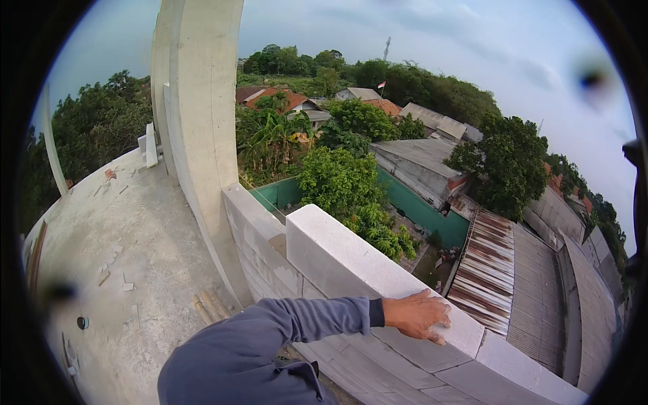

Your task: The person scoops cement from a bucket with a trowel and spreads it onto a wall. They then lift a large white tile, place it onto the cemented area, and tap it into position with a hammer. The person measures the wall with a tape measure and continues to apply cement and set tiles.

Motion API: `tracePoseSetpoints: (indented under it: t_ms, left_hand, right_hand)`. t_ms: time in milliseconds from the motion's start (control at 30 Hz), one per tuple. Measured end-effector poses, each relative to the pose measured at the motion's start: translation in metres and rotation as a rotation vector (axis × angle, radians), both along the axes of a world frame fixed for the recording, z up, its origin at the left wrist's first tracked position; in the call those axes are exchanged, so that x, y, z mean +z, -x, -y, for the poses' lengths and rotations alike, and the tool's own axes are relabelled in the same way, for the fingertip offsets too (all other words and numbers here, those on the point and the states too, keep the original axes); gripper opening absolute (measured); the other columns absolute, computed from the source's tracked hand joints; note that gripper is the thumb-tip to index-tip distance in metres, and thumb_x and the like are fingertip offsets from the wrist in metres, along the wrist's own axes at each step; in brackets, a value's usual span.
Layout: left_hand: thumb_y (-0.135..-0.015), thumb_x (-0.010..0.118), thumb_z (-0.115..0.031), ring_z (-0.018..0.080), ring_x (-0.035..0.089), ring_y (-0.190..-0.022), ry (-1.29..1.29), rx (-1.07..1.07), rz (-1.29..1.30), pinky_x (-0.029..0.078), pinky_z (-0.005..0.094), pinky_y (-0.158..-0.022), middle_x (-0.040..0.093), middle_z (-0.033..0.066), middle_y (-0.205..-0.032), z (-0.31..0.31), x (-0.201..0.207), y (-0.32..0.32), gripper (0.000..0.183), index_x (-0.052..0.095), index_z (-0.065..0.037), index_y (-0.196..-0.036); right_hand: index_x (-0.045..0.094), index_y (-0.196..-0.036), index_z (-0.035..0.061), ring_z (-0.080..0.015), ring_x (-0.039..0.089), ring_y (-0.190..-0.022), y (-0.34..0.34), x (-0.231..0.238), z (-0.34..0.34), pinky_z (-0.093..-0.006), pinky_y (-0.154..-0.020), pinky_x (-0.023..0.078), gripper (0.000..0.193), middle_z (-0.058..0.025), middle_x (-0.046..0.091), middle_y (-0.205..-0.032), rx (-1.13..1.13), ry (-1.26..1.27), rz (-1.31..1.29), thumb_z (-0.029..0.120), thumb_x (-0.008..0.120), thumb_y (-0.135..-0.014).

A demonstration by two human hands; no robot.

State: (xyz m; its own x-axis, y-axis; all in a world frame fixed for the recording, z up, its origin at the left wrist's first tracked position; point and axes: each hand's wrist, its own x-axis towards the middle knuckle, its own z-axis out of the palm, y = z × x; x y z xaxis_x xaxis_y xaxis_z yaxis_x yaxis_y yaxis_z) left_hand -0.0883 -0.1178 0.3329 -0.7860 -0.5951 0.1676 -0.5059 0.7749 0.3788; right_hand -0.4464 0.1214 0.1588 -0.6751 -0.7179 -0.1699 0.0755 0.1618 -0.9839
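My left hand lies palm down on top of a pale lightweight concrete block, close to its right end. Its fingers are spread and slightly bent, reaching across the block's top. The left arm, in a grey-blue sleeve, comes across from the lower left. This long block sits in the top course of a block wall. Another block adjoins it at the right. On the left the block's end stands above a lower part of the wall. My right hand is out of view.
A tall concrete column rises at the wall's left end. Past the wall is a drop to metal roofs, trees and a green boundary wall. Debris and bamboo poles lie on the concrete floor. A thin string runs near the column.
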Motion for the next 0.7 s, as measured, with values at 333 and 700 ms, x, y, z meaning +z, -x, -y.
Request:
tracePoseSetpoints:
  t_ms: [333, 700]
  left_hand:
    - [-0.101, 0.049, -0.065, 0.0470, 0.017, -0.155, -0.158, -0.071, 0.017, 0.010, 0.0672, -0.122, 0.026, 0.0283, -0.164, 0.002, 0.007, -0.008, 0.073, 0.051, -0.011, -0.150]
    - [-0.099, 0.051, -0.066, 0.0454, 0.014, -0.156, -0.180, -0.060, 0.032, 0.007, 0.0645, -0.124, 0.023, 0.0259, -0.167, 0.001, 0.008, -0.008, 0.077, 0.050, -0.011, -0.152]
  right_hand:
    - [0.052, -0.119, 0.0026, -0.0438, 0.062, -0.095, -0.032, 0.020, 0.075, -0.0616, -0.080, 0.054, 0.051, -0.0236, 0.058, -0.110, 0.322, -0.047, 0.018, 0.043, 0.049, -0.087]
    - [0.054, -0.117, 0.0020, -0.0429, 0.064, -0.093, 0.018, -0.006, 0.042, -0.0598, -0.079, 0.055, 0.054, -0.0234, 0.060, -0.107, 0.164, -0.074, 0.066, 0.048, 0.046, -0.090]
